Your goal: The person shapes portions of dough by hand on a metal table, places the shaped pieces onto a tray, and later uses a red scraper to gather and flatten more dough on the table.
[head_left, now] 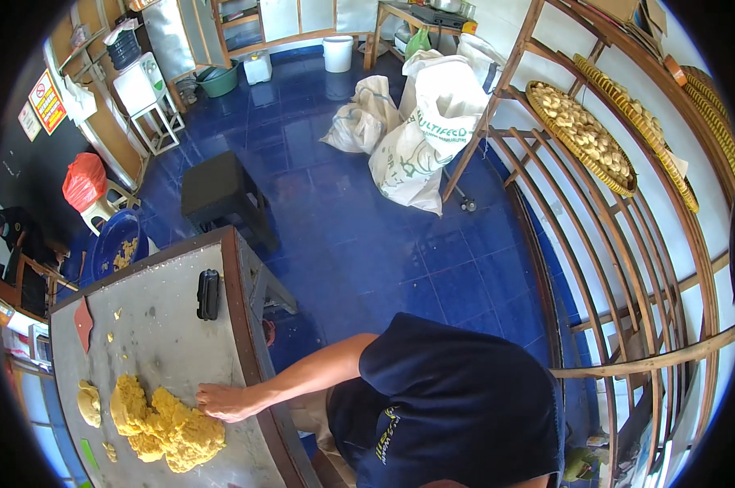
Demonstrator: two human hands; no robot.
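My right hand [219,402] rests on the metal-topped table [164,309], fingers curled, at the right edge of a lumpy yellow dough mass [172,427]; whatever is under the fingers is hidden. My left hand is not visible. A smaller pale dough piece [88,403] lies left of the mass, with crumbs around. A dark red flat piece [83,325], a green strip [89,453] and a black rectangular object [207,294] also lie on the tabletop.
A black stool [221,195] and blue basin [107,250] stand beyond the table on blue floor tiles. White sacks [416,163] lean near a wooden rack [595,228] on the right, holding woven trays [579,138] of pale pieces. Buckets [337,54] line the back.
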